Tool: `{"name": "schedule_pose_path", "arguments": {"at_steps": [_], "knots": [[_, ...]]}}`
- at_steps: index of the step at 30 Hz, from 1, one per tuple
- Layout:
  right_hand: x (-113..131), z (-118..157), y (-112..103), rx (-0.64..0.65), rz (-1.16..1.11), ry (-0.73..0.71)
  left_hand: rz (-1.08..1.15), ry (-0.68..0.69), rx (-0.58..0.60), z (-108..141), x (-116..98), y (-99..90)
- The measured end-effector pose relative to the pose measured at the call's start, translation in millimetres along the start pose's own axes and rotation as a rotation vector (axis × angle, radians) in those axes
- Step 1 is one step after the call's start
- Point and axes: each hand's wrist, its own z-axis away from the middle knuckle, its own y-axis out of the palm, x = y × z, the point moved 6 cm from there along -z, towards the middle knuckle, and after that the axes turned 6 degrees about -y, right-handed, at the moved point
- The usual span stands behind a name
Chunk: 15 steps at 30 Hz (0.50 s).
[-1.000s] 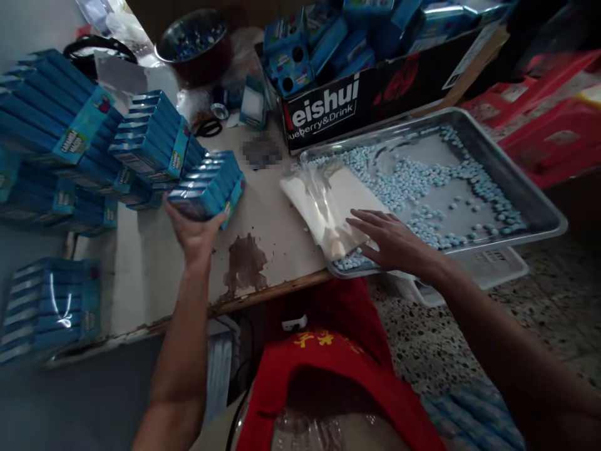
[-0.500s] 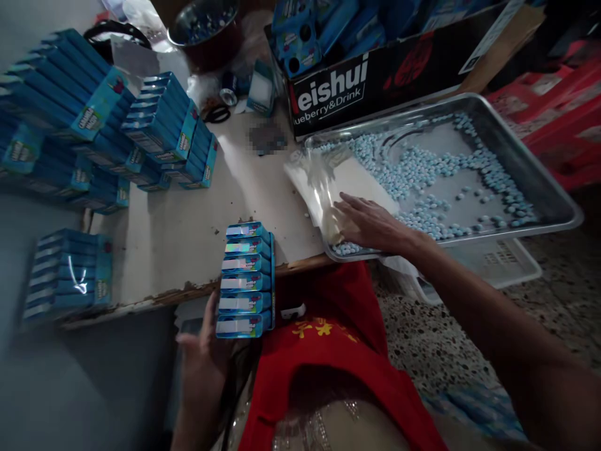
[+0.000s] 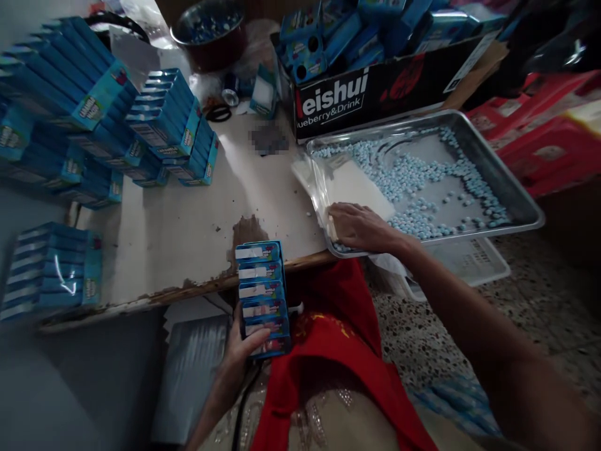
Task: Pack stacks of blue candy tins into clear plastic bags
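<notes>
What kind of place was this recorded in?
Probably a small candy-packing workshop: a metal tray holds loose light-blue pellets, stacks of blue boxes stand on a worn table, and the left hand holds another bundle.

Left hand (image 3: 239,341) gripping, thumb across the front; right hand (image 3: 359,227) (palm down) reaches forward, arm slanting.

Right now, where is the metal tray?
Head view, right side: the metal tray sits in front of the black carton, right hand at its near-left corner.
</notes>
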Motion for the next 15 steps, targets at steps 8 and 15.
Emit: {"name": "schedule_pose_path", "arguments": {"at_steps": [8,15], "knots": [[29.1,10.5,3.1,0.091,0.257,-0.061,-0.026,-0.029,0.11,-2.7,-18.4,0.3],[0.8,13.2,-20.0,-0.392,-0.129,0.385,0.125,0.052,0.106,-8.0,-1.3,3.2]]}}
